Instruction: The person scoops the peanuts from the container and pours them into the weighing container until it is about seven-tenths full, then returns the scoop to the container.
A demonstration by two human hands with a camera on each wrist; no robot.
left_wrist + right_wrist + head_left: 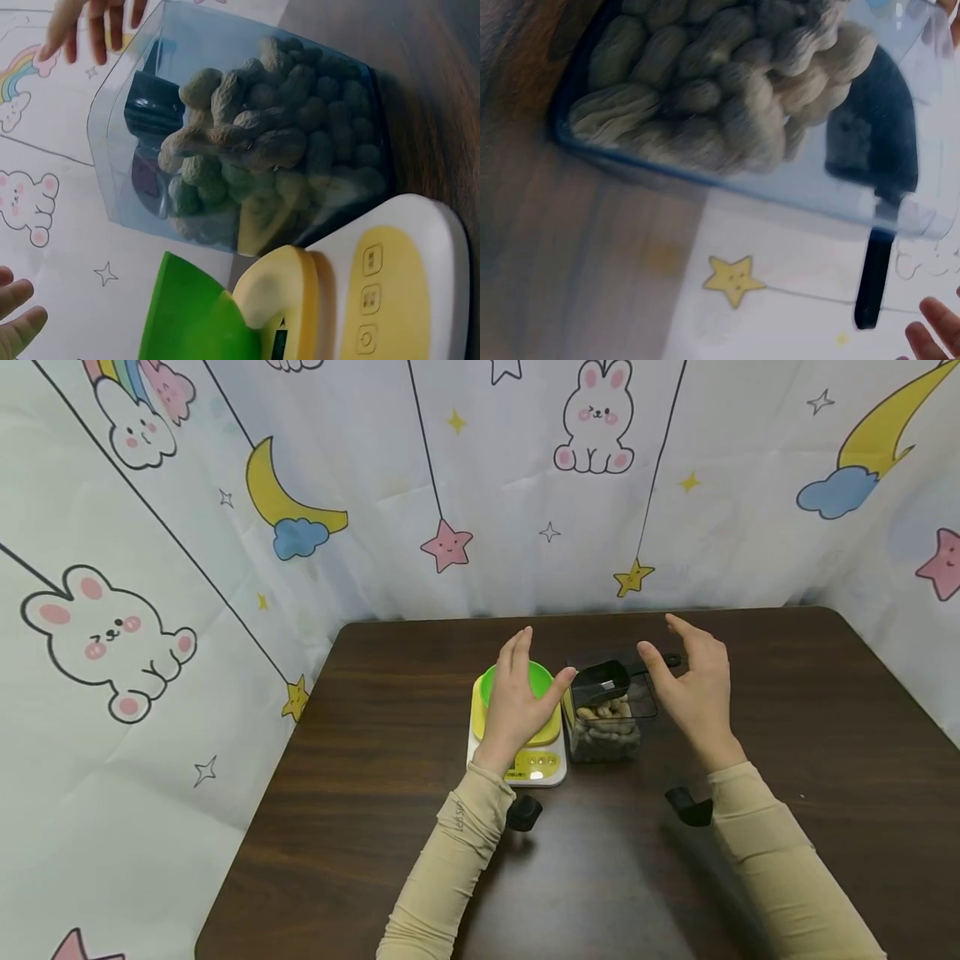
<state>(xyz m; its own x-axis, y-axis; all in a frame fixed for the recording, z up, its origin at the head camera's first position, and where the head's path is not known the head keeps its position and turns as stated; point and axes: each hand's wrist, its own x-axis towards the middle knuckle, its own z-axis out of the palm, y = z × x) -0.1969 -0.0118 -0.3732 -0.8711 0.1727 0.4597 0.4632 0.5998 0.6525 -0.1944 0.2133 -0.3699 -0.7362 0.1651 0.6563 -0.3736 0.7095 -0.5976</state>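
A clear plastic container (603, 745) holds peanuts (277, 135) in their shells. Across its top lies a black scoop (602, 682), its handle (874, 277) sticking out past the right rim. Left of the container stands a white and yellow kitchen scale (551, 768) with a green bowl (195, 315) on its pan. My left hand (517, 706) hovers over the scale, fingers extended and thumb apart, partly hiding the bowl and display. To the right of the container my right hand (699, 689) is raised near the scoop handle, thumb and fingers spread, holding nothing.
Everything stands on a dark brown wooden table (360, 760). Behind it hangs a white cloth (510, 468) printed with rabbits, stars and moons. Black camera mounts (523, 813) show by both wrists.
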